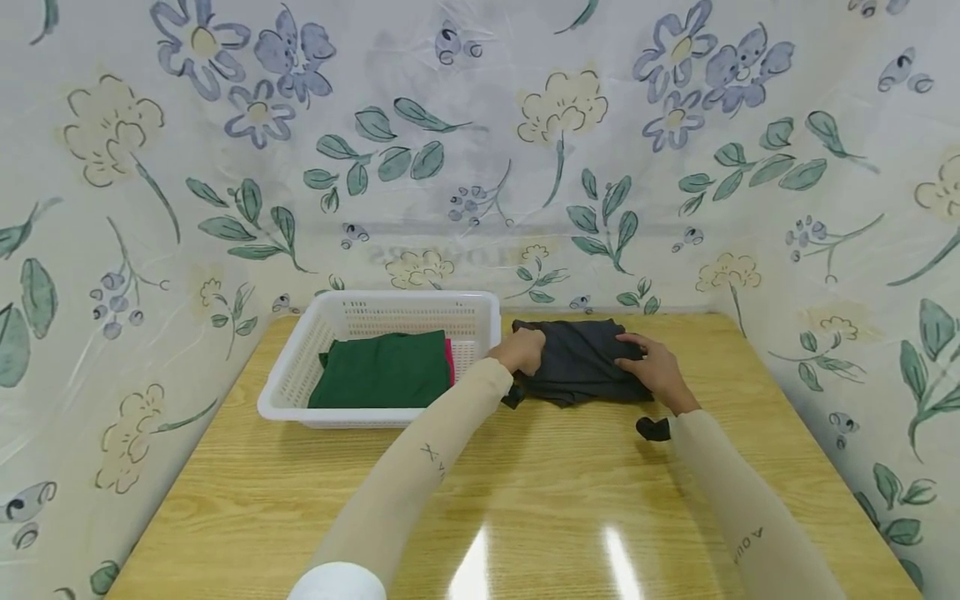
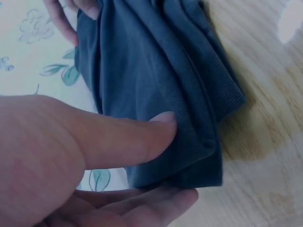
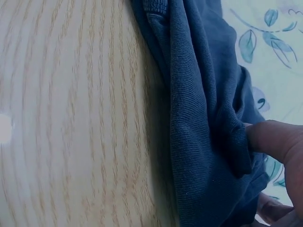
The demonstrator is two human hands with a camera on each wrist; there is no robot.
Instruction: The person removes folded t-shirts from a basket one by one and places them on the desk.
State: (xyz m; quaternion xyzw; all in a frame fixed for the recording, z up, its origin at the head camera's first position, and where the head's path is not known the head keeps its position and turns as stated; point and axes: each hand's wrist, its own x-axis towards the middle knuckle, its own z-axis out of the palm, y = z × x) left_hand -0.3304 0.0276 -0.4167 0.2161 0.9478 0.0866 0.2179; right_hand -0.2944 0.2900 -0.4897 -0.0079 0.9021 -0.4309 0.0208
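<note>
A folded dark grey garment point(image 1: 581, 367) lies on the table to the right of the basket; it looks bluish in both wrist views. My left hand point(image 1: 522, 350) grips its left end, the thumb point(image 2: 142, 139) on top and the fingers point(image 2: 161, 203) under the folded edge. At the opposite end, my right hand point(image 1: 656, 371) pinches the cloth between thumb point(image 3: 274, 137) and fingers, which are partly hidden beneath it. Ribbed trim point(image 2: 227, 101) shows along one edge in the left wrist view. The cloth has loose creases near the right thumb.
A white plastic basket point(image 1: 378, 414) stands left of the garment, holding folded green cloth point(image 1: 382, 371) and a strip of red cloth point(image 1: 450, 360). Floral sheeting point(image 1: 480, 167) surrounds the wooden table point(image 1: 540, 492) at the back and sides. Small black objects point(image 1: 652, 429) sit at the wrists.
</note>
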